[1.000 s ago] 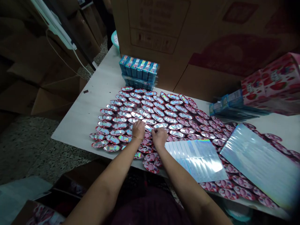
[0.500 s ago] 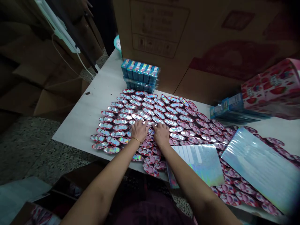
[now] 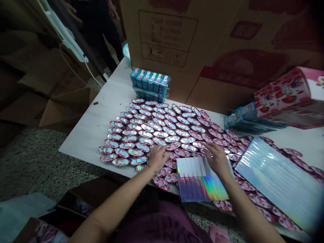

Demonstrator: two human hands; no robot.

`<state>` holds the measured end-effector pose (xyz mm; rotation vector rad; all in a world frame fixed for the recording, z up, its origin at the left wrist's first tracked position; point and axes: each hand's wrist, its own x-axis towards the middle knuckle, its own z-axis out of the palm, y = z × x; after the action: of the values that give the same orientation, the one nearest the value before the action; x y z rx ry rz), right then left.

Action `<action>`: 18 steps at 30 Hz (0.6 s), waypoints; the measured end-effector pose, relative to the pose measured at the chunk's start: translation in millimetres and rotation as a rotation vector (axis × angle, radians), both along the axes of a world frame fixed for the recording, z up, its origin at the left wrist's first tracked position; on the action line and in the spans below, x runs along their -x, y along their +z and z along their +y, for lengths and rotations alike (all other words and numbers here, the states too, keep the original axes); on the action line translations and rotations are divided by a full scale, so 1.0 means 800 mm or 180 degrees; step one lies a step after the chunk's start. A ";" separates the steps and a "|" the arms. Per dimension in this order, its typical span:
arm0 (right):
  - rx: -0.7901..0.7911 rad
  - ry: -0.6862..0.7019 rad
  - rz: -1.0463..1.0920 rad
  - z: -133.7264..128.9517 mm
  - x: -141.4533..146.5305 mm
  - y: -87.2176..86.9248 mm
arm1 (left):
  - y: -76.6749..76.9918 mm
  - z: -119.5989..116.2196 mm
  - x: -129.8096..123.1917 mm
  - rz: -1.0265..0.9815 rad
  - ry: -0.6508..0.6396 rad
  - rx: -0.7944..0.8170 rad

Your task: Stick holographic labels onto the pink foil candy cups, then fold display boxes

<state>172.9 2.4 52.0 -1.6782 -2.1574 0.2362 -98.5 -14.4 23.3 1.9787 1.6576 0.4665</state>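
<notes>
Many oval pink-and-red packages (image 3: 131, 138) stand packed together on the table. Those on the left and in the middle bear shiny holographic stickers (image 3: 172, 139) on top; others show a bare pink circle. My left hand (image 3: 158, 158) rests over the ovals near the front, fingers loosely bent, with nothing visible in it. Over the right side of a holographic sticker sheet (image 3: 192, 185) reaches my right hand (image 3: 216, 158), fingers apart; whether the fingertips touch anything is unclear. Pale sticker strips remain along the sheet's upper part. Larger, pale shiny sheets (image 3: 280, 184) lie across ovals at the right.
A large cardboard box (image 3: 174, 44) walls off the table's back. Blue small boxes in clear wrap (image 3: 150, 84) stand before it; strawberry-printed boxes (image 3: 280, 92) are at right. A person (image 3: 98, 30) stands behind at left. Open cartons (image 3: 76, 199) sit below the front edge.
My hands were close together over the middle ovals. Now they are apart: the left has come slightly nearer me, the right has moved right to the sticker sheet. Another person shows more fully.
</notes>
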 end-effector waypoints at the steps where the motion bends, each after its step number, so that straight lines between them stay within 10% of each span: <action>1: 0.0016 0.0043 -0.0008 -0.009 -0.031 0.000 | 0.001 -0.008 -0.017 -0.0209 -0.0263 0.0070; 7: 0.0335 0.0426 -0.0369 -0.034 -0.129 -0.030 | -0.015 -0.011 -0.098 -0.0528 -0.0470 0.1034; 18: -0.0080 0.0655 -0.0837 -0.057 -0.142 -0.055 | -0.025 -0.009 -0.123 -0.0999 -0.0010 0.0930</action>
<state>286.7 -43.2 8.4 -1.5460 -2.5182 0.0457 0.0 -21.7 3.0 1.6047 1.4345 0.4758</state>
